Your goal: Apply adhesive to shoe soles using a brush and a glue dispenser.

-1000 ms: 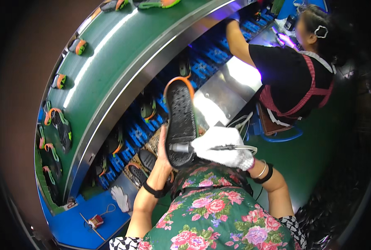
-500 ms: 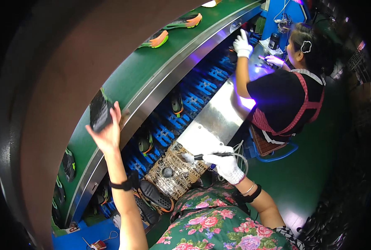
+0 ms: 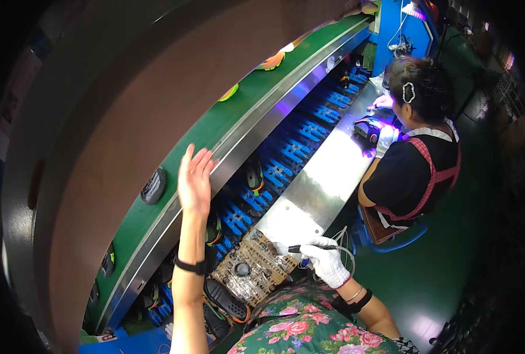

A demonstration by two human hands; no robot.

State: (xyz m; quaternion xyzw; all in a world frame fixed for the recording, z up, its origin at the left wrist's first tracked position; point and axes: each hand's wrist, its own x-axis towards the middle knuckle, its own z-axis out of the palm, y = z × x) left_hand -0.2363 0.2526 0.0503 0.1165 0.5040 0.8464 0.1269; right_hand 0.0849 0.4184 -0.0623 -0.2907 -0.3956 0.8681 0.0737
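The head camera looks down and forward from above the flowered apron [image 3: 307, 329], near to the left hand [image 3: 195, 186] and right hand [image 3: 326, 265]. Its wide view runs along the metal bench [image 3: 312, 197] toward its far end and takes in the near edge of the green belt [image 3: 224, 121].

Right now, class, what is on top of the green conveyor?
On the green conveyor, a dark shoe piece lies near the left hand, with bright pieces farther up. A brown panel hides whatever lies on the far side.
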